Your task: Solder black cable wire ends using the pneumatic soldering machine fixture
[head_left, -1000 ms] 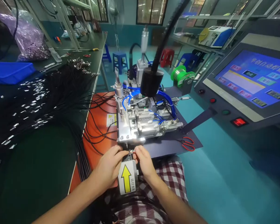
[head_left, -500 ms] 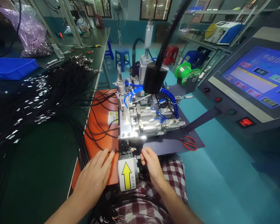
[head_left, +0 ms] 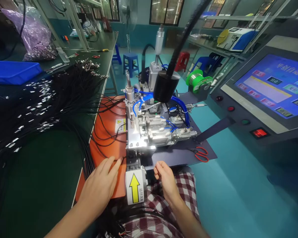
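Note:
My left hand (head_left: 101, 180) lies over the orange board (head_left: 109, 132), fingers spread, with its fingertips at a thin black cable (head_left: 106, 142) that runs toward the machine's conveyor. To the right of the conveyor (head_left: 134, 162), my right hand (head_left: 165, 175) hovers above my lap with fingers curled together; whether something small is between them is hidden. The metal machine (head_left: 159, 129) with blue tubes stands just beyond both hands. A white label with a yellow arrow (head_left: 134, 187) covers the conveyor's near end.
Black cables (head_left: 72, 82) are heaped on the dark table (head_left: 39, 172) at left, near a blue tray (head_left: 15, 72). Red-handled scissors (head_left: 201, 154) lie right of the machine. A control screen (head_left: 275, 86) stands at right, with a green spool (head_left: 195, 80) behind the machine.
The cable end with coloured wires no longer shows at the conveyor. My right hand has moved slightly right and down, away from the conveyor. My left hand has hardly moved.

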Available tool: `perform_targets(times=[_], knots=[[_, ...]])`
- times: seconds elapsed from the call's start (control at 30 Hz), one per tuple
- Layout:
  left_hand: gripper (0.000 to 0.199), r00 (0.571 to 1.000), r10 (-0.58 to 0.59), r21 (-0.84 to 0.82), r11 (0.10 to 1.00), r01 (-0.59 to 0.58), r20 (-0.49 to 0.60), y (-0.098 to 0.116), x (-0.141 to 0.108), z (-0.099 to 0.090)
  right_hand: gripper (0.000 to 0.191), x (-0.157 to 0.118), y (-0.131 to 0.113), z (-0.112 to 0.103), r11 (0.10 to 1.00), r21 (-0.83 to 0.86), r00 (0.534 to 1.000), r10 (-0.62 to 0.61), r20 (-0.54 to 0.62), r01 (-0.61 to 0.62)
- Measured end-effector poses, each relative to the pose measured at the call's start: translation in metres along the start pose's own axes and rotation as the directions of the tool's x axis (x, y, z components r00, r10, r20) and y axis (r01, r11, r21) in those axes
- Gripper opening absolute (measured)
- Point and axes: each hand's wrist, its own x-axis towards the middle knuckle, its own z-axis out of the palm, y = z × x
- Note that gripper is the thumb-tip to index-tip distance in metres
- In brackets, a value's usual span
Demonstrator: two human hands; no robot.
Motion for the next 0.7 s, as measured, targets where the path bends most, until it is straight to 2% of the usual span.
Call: perform_targets(times=[0.1, 0.17, 0.23, 0.3, 0.33, 0.43, 0.5, 0.53, 0.6, 0.67, 0.7], knots=[[0.043, 0.998, -0.061, -0.126, 0.99, 0.062, 0.009, -0.006, 0.016, -0.013, 0.034, -0.002, -0.002, -0.002, 1.0, 0.001, 1.0, 0.009, 0.007, -0.009], [0.039, 0.995, -0.089, -0.238, 0.966, 0.097, 0.045, -0.01, 0.018, -0.028, 0.033, -0.005, -0.006, -0.004, 1.0, -0.001, 1.0, 0.018, 0.005, -0.018], [0.029, 0.988, -0.012, -0.324, 0.944, 0.063, 0.156, -0.011, 0.01, -0.045, 0.032, -0.008, -0.01, -0.007, 1.0, -0.007, 1.0, 0.021, -0.014, -0.022], [0.018, 0.946, 0.15, -0.358, 0.933, -0.038, 0.288, -0.01, -0.004, -0.06, 0.031, -0.01, -0.015, -0.009, 1.0, -0.001, 0.999, 0.015, -0.029, -0.015], [0.019, 0.926, 0.188, -0.347, 0.935, -0.067, 0.328, -0.01, -0.01, -0.066, 0.031, -0.011, -0.018, -0.01, 1.0, 0.009, 0.999, 0.013, -0.032, -0.013], [0.025, 0.908, 0.189, -0.314, 0.947, -0.067, 0.374, -0.009, -0.02, -0.076, 0.03, -0.014, -0.025, -0.01, 0.999, 0.032, 1.0, 0.021, -0.019, -0.021], [0.024, 0.895, 0.208, -0.4, 0.916, -0.037, 0.394, -0.011, -0.018, -0.08, 0.03, -0.016, -0.028, -0.008, 0.999, 0.029, 1.0, 0.019, -0.002, -0.019], [0.023, 0.893, 0.218, -0.474, 0.881, -0.007, 0.393, -0.012, -0.015, -0.081, 0.031, -0.017, -0.03, -0.006, 1.0, 0.021, 1.0, 0.011, 0.006, -0.011], [0.019, 0.931, 0.161, -0.617, 0.783, 0.081, 0.327, -0.014, -0.009, -0.083, 0.03, -0.022, -0.034, -0.003, 1.0, -0.014, 0.999, -0.015, 0.029, 0.016], [0.015, 0.977, -0.001, -0.695, 0.702, 0.153, 0.214, -0.013, -0.005, -0.08, 0.021, -0.03, -0.038, 0.002, 0.997, -0.058, 0.996, -0.042, 0.076, 0.047], [0.014, 0.984, -0.076, -0.706, 0.688, 0.171, 0.164, -0.012, -0.004, -0.076, 0.015, -0.034, -0.04, 0.005, 0.995, -0.081, 0.991, -0.047, 0.126, 0.057]])
